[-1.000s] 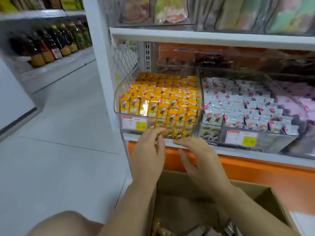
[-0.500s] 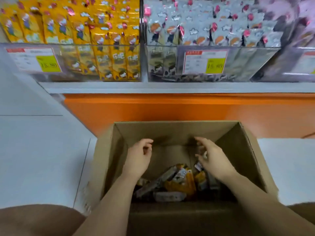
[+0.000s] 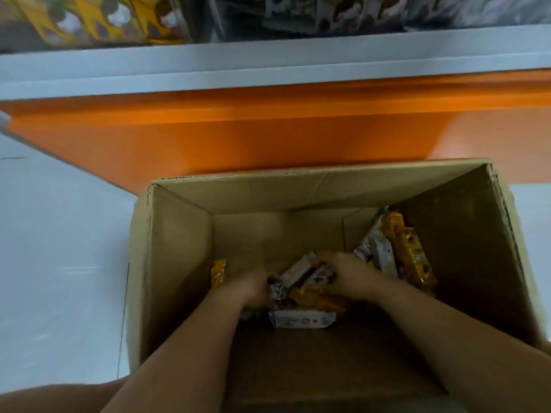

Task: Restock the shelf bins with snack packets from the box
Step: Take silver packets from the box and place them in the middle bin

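An open cardboard box [image 3: 179, 234] stands on the floor below the shelf. At its bottom lie several snack packets, yellow and white. Both my hands reach deep into the box. My left hand [image 3: 253, 287] and my right hand [image 3: 348, 275] close round a heap of packets [image 3: 304, 278] between them. A white packet [image 3: 301, 318] lies loose just below the hands. Two more, a yellow packet [image 3: 408, 251] and a white packet [image 3: 378, 251], lean in the box's right corner. Another yellow packet [image 3: 218, 272] stands at the left wall.
The shelf edge [image 3: 268, 70] runs across the top, with the blurred bottoms of the yellow bin [image 3: 89, 22] and the white-packet bin [image 3: 298, 13] above it. An orange base panel [image 3: 238, 132] sits behind the box. Pale floor [image 3: 59, 248] lies to the left.
Both hands dropped from the bin's front edge into the box and now gather packets at its bottom. The view tilted down, so the bins have slid to the top edge.
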`<state>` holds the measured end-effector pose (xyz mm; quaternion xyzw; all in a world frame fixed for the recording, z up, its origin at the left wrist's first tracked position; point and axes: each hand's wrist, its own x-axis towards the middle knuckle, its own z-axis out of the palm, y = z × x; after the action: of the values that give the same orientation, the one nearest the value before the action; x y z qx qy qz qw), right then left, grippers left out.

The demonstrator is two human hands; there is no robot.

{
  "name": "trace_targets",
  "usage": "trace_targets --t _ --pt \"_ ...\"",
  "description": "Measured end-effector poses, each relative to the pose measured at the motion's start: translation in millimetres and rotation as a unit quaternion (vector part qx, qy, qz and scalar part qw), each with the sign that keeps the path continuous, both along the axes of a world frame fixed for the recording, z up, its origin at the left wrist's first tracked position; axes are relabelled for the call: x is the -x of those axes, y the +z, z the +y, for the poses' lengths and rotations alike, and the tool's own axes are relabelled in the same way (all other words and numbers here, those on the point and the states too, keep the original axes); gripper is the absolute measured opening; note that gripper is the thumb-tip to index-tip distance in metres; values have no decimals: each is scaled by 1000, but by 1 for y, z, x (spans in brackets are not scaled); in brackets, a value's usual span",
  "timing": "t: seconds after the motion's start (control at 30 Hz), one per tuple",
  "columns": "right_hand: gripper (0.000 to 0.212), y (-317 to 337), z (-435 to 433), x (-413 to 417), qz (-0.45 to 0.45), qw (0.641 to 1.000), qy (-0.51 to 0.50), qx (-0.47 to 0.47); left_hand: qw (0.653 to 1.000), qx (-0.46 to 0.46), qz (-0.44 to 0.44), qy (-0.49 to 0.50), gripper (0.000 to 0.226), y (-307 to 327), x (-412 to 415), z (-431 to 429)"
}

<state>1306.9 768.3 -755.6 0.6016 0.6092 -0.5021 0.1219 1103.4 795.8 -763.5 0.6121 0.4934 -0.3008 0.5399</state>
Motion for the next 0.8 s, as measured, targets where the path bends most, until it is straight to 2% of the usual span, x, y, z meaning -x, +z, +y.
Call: trace_targets --t 0.13,0.23,0.3,0.4,0.5,0.57,0.63,0.7,0.8 --pt "25 -4 1 -4 -9 993 -90 -69 997 -62 -2 38 43 -10 1 -2" --pt "24 2 5 -10 22 960 -222 -169 985 -120 -2 125 43 -9 5 1" --pt "22 11 11 -11 49 928 -310 -200 962 -155 -18 225 47 -2 6 7" --pt "23 21 16 -12 88 912 -362 -171 915 -194 -51 350 47 7 10 19" --pt "33 26 18 -10 118 936 -317 -98 884 -212 -82 408 43 10 14 26" --pt "39 28 17 -4 116 969 -219 -11 879 -215 -85 416 42 7 17 26" --pt "43 25 9 6 99 986 -115 72 876 -201 -84 430 37 5 18 24" --pt "43 20 0 16 74 990 -38 115 874 -183 -84 441 34 4 20 21" --pt "38 14 -6 25 67 988 10 140 873 -171 -78 450 33 4 22 17"
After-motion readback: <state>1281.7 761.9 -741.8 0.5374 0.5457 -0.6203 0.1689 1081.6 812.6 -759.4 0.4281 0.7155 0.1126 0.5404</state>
